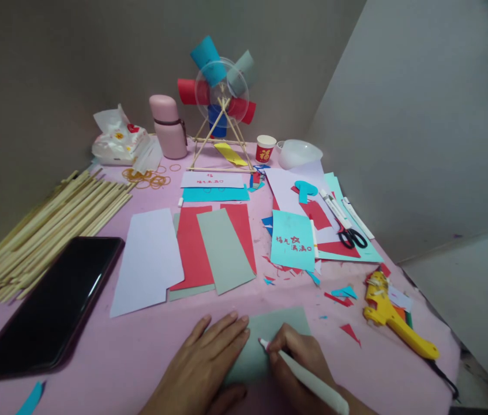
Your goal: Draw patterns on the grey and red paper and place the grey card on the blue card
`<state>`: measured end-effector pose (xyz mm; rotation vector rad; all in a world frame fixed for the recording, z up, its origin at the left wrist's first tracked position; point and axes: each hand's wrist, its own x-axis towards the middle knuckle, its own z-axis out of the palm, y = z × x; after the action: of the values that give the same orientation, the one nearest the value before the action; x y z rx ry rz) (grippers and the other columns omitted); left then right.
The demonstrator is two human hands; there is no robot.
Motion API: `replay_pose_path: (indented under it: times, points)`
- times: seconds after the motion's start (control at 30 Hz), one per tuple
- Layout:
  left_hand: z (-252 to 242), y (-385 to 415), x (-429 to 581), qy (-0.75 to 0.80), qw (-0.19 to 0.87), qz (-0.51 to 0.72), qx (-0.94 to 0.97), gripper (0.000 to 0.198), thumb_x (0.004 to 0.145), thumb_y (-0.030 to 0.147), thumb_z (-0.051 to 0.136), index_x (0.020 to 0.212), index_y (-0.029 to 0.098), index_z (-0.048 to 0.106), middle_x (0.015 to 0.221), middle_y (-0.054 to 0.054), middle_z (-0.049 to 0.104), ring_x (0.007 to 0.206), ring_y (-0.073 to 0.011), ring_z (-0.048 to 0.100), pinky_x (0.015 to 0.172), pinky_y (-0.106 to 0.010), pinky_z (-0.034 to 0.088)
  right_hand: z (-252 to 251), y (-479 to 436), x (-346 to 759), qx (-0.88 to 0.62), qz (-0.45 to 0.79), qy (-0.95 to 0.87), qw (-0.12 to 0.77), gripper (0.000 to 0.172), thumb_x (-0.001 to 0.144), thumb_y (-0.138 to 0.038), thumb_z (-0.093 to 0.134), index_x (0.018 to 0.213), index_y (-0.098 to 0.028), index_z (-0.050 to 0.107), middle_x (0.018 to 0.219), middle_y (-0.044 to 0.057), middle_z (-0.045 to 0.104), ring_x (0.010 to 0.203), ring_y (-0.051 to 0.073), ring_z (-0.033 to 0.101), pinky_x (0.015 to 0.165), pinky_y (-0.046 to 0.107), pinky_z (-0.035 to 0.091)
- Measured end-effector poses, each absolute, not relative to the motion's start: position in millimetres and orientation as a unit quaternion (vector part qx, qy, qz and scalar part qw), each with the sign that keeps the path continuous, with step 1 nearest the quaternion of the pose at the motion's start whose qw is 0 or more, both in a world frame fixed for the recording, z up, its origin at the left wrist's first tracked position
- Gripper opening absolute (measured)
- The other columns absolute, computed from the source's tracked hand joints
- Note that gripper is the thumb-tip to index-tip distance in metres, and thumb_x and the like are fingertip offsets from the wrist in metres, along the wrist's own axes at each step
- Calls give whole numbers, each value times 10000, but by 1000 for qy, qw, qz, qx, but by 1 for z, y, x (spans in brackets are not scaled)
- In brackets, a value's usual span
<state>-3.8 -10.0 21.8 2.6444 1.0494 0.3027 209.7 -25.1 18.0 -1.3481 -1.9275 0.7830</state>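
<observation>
Across the whole view, see a pink tabletop (118, 357), bearing at twelve o'clock a stick-framed wheel model (223, 105) and at ten o'clock a loose pile of pale sticks (53, 230).

At six o'clock, nearest the body, find the grey-green sheet (250, 357), lying flat and partly hidden by both hands. Judge it light and thin, probably paper or soft card: stiff enough to lie level, yet likely easy to crease, and apt to skid if left unpinned. Best taken by the bare far corner at one o'clock, or along an edge (never bunched up from the middle).

At nine o'clock on the sheet, note the left hand (205, 360), palm down, with fingers nearly together, little finger slightly apart and thumb well below the rest; apparently pinning the paper. At three o'clock, note the right hand (298, 357), pinching a white marker (313, 381) between thumb and forefinger close to the writing end, other fingers curled and partly out of sight.

Reckon on a light, rigid marker, perhaps slippery along its smooth barrel; grip low for control. Last, the pinkish tip (262, 342), aimed toward ten o'clock; touching or just above the sheet, impossible to tell.
</observation>
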Motion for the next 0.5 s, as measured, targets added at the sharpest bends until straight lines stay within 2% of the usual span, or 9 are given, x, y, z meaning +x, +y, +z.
replay_pose_path:
  times: [0.13, 0.27, 0.33, 0.5]
  points:
    - [20, -10, -5, 364, 133, 121, 914, 731, 738, 276, 682, 1372, 275, 319, 1372, -35, 469, 1228, -237, 469, 988, -464, 414, 19, -25, 209, -518, 283, -741, 320, 130, 806, -172, 415, 696, -226, 458, 508, -46, 509, 415, 106, 482, 425, 199, 348]
    - [18, -10, -6, 358, 131, 146, 913, 769, 749, 288, 669, 1398, 285, 257, 1367, -32, 478, 1233, -226, 465, 998, -443, 409, 20, -24, 210, -516, 265, -760, 291, 136, 820, -165, 403, 716, -221, 472, 533, -24, 557, 428, 113, 519, 441, 200, 376]
    - [17, -10, -5, 355, 119, 143, 916, 746, 756, 303, 661, 1392, 273, 273, 1368, -35, 476, 1229, -228, 469, 985, -448, 422, 17, -23, 211, -513, 261, -770, 275, 140, 816, -157, 409, 710, -221, 475, 534, -19, 576, 428, 116, 538, 441, 200, 378]
    - [17, -9, -4, 352, 108, 117, 922, 710, 746, 304, 668, 1366, 254, 326, 1370, -34, 471, 1216, -236, 485, 958, -471, 440, 9, -25, 212, -480, 263, -774, 317, 154, 771, -152, 441, 642, -230, 476, 484, -39, 594, 391, 107, 558, 402, 185, 347]
